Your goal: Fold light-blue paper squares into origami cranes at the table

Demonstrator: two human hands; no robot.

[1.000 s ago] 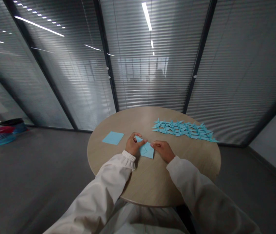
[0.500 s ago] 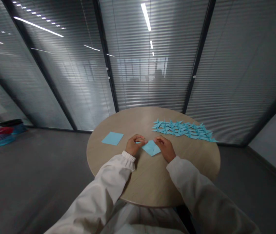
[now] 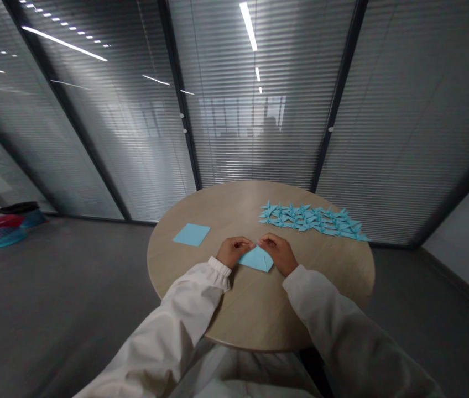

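Note:
A light-blue sheet of origami paper (image 3: 256,260), partly folded with a crease showing on its right side, is between my two hands over the table. My left hand (image 3: 234,251) pinches its upper edge from the left, thumb and forefinger together. From the right, my right hand (image 3: 278,251) pinches the same upper edge, its fingertips almost touching those of the left. The fingers hide the top of the paper. Left of my hands lies a flat stack or sheet of blue paper (image 3: 192,235). Several folded blue paper cranes (image 3: 309,218) sit in rows at the back right.
The round wooden table (image 3: 259,320) stands close to a glass partition (image 3: 255,149) with blinds. On the floor at far left are a blue basket (image 3: 5,236) with something red on its rim and a dark-topped bin (image 3: 27,214).
My hands have come closer together at the paper's upper edge. The paper has turned and shifted slightly toward me, and its visible outline is now wider and flatter.

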